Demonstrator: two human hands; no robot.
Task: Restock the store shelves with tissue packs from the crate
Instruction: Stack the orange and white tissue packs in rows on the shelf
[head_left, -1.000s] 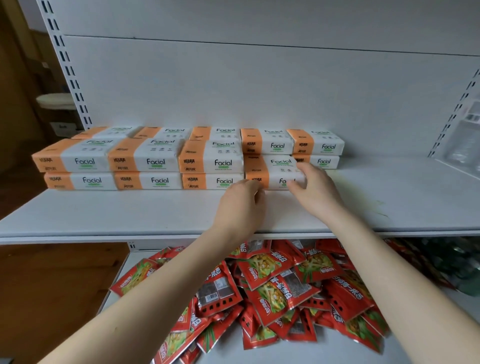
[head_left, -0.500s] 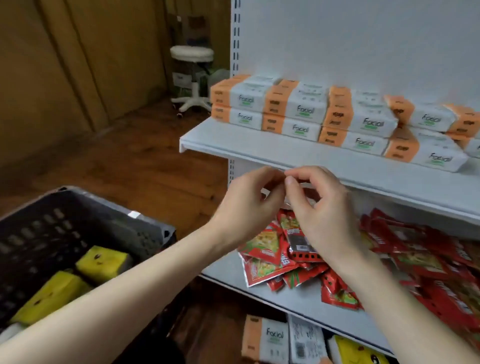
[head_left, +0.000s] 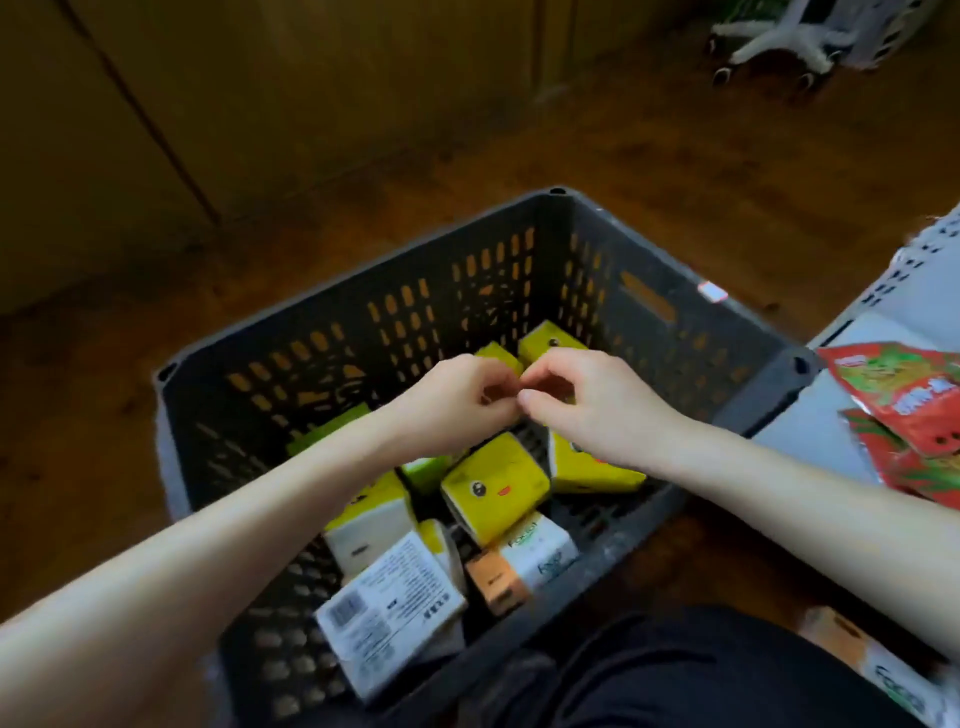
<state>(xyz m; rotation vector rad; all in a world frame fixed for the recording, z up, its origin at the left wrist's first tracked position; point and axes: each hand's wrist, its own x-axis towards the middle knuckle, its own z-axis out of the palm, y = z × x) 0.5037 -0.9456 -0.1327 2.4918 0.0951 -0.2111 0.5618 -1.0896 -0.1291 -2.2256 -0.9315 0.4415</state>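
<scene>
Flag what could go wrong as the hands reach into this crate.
1. Yellow packs and an orange-and-white Facial pack lie jumbled in the crate; the wrong kind might get grabbed.
2. Lifting one could topple those leaning on it.
3. The red snack packets lie near the right forearm and might be swept off.

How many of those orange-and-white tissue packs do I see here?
2. One orange-and-white pack lies in the crate near its front, below the yellow packs; the second pack sits outside the crate, bottom right. The white barcoded pack may be a third, flipped over.
</scene>
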